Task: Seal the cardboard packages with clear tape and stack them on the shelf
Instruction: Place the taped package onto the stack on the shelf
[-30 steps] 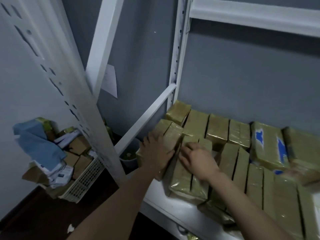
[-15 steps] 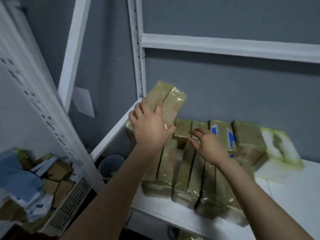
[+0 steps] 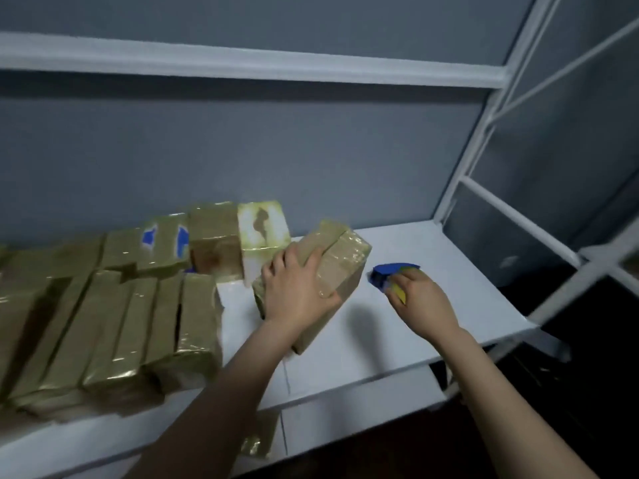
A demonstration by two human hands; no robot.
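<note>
Package [image 3: 342,261] gripped from above by left hand [image 3: 297,288], fingers curled over taped top; lower end hidden behind wrist. Held over shelf [image 3: 449,264], right of stacked packages [image 3: 138,323]. Just right of grip, blurred blue-yellow object [image 3: 387,271] pinched by right hand [image 3: 425,299]; identity unclear. Half second earlier: package raised above stack, right hand empty.

1. A plain grey wall [image 3: 311,150] fills the background.
2. A dark floor [image 3: 587,392] shows at the lower right.
3. A small blue and yellow object [image 3: 390,273] sits above the shelf [image 3: 449,257] board; its kind is not clear.
</note>
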